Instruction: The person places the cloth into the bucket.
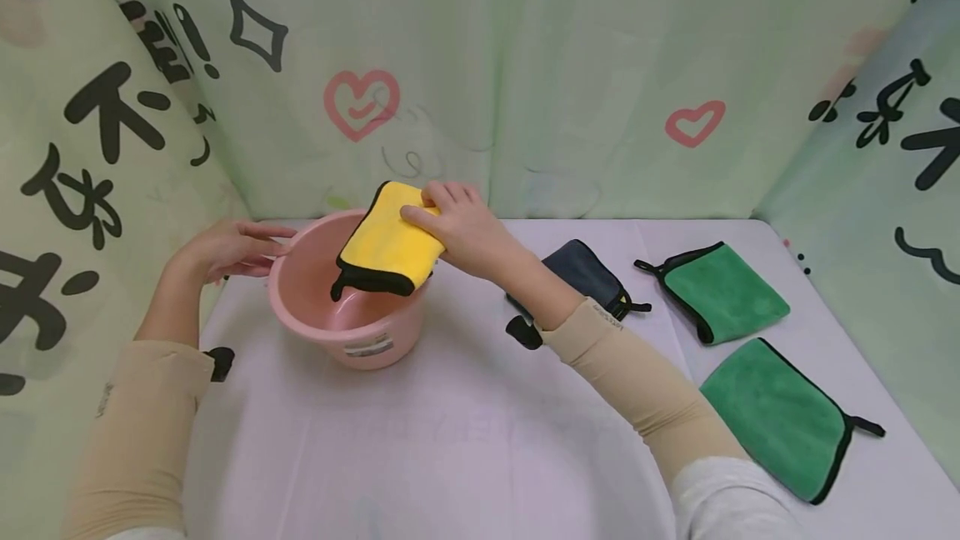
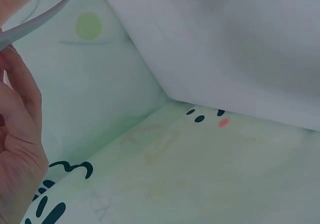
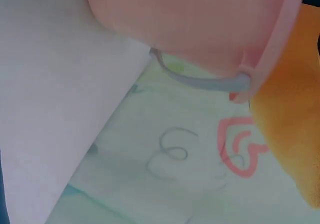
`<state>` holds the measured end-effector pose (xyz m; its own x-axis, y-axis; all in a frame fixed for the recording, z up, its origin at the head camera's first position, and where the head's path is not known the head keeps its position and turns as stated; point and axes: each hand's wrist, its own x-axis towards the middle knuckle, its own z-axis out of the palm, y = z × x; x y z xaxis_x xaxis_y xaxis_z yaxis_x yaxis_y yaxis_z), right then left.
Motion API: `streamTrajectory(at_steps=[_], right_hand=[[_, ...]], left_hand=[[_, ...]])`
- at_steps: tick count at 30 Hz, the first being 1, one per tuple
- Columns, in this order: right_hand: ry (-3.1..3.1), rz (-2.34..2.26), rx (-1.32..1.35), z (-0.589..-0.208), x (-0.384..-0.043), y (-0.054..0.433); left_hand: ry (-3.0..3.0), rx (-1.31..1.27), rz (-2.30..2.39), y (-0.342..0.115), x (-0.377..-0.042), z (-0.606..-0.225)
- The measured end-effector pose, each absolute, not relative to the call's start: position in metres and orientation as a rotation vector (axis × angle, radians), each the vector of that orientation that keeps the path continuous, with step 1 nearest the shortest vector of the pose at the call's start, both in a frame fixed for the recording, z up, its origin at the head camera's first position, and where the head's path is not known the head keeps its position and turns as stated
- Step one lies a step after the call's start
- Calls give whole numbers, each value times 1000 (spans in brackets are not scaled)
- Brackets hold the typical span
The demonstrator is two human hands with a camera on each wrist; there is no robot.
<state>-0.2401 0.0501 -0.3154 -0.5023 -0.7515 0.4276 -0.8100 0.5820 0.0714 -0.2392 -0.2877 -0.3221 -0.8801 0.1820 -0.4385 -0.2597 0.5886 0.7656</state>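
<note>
Holding cloth (image 1: 393,236) above bucket (image 1: 403,342)

Pinching its upper right edge with right grip (image 1: 463,227), the nearer one. Reaching down-left from that pinch, with long axis slanted over bucket's mouth. Resting left grip (image 1: 232,250), fingers loosely extended, at bucket's left rim, well apart from cloth.

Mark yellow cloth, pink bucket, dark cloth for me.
Yellow cloth (image 1: 388,238), head view: middle of its yellow face.
Pink bucket (image 1: 407,332), head view: outer wall.
Dark cloth (image 1: 583,271), head view: upward-facing surface.
</note>
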Motion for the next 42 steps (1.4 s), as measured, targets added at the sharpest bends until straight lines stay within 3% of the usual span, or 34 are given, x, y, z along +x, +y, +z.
streamTrajectory(at_steps=[42], right_hand=[[-2753,-367,1411,-346,-240,-49]], left_hand=[[2343,-33,1199,-288,-241,-324]])
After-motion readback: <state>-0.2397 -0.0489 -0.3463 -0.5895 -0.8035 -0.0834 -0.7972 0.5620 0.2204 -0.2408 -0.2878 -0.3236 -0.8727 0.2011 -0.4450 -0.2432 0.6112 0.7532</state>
